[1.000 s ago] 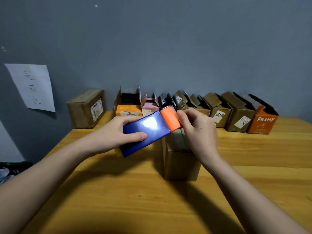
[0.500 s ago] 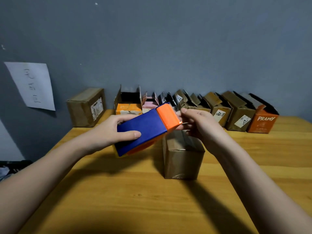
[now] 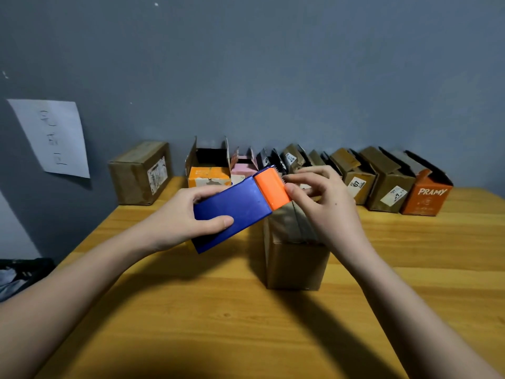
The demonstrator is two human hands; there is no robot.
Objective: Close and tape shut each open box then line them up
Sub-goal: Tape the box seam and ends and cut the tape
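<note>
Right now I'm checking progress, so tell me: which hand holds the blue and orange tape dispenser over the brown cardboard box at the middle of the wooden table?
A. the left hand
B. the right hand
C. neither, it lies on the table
A: the left hand grips the blue body of the blue and orange tape dispenser, while the right hand only pinches at its orange end above the brown cardboard box.

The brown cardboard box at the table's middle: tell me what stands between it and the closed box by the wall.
Nothing on the wooden table stands between the brown cardboard box and the closed cardboard box; only the left hand holding the blue and orange tape dispenser hovers above that stretch.
</note>
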